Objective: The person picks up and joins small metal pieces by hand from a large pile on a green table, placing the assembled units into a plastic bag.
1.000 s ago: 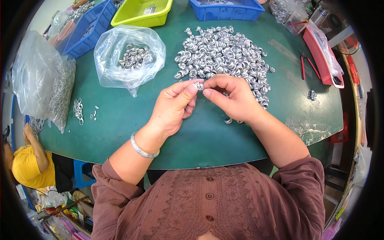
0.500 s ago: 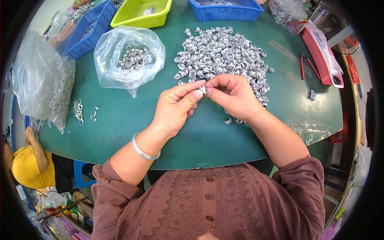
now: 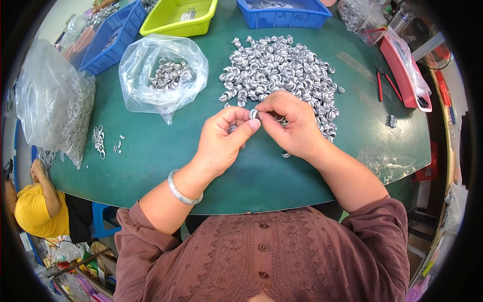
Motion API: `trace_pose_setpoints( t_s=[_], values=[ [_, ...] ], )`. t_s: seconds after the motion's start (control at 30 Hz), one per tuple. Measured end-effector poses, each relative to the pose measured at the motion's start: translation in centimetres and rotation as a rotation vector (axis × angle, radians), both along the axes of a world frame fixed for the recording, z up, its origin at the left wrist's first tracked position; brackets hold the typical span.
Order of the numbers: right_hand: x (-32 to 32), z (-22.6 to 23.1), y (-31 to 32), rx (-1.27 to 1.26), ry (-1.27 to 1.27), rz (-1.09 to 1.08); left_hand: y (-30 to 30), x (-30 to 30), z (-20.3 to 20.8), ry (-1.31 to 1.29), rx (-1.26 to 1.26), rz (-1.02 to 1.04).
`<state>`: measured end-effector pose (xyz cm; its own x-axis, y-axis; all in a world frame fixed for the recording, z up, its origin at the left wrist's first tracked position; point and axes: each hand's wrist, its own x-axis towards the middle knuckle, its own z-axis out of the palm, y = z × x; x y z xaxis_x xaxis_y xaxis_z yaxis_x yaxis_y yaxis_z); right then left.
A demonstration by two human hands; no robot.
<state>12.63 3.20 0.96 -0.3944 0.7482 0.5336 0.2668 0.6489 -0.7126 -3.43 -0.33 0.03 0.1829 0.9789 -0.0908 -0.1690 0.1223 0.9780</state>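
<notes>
A small silver metal ring [image 3: 253,114] is pinched between the thumb and forefinger of my left hand [image 3: 216,138]. My right hand [image 3: 297,123] grips the same ring from the other side with its thumb and forefinger. Another silver piece [image 3: 232,129] shows by the curled fingers of my left hand; whether it is held there I cannot tell. Just beyond both hands spreads a large pile of silver rings [image 3: 279,68], partly covered by my right hand. An open clear plastic bag [image 3: 133,75] with darker rings [image 3: 170,74] inside lies to the left.
A bulging plastic bag [image 3: 75,118], loose thin rings [image 3: 99,141] and tiny scraps [image 3: 118,146] are at the left. Green [image 3: 206,22] and blue [image 3: 287,19] baskets line the back. Red-handled pliers [image 3: 387,83] and a pink basket [image 3: 402,65] are at the right. A person in yellow [image 3: 40,209] sits far left.
The ring between my fingertips has turned, and its curved band now shows. Both hands have shifted slightly, and my left thumb has straightened along the ring.
</notes>
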Motion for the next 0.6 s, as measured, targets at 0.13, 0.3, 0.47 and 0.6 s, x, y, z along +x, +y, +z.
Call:
trace_pose_setpoints(
  t_s=[0.13, 0.3, 0.47, 0.6],
  values=[
    [0.26, 0.04, 0.14, -0.092, 0.032, 0.053, 0.14, -0.03, 0.02, 0.115, 0.167, 0.052],
    [0.48, 0.84, -0.04, -0.352, 0.051, 0.169, 0.28, -0.17, -0.27, 0.261, 0.404, 0.08],
    [0.57, 0.59, -0.04, -0.478, 0.085, 0.202, 0.19, -0.28, 0.0, 0.344, 0.47, 0.046],
    [0.27, 0.29, -0.05, -0.678, 0.292, 0.273, 0.43, -0.26, -0.35, 0.352, 0.513, 0.086]
  ],
)
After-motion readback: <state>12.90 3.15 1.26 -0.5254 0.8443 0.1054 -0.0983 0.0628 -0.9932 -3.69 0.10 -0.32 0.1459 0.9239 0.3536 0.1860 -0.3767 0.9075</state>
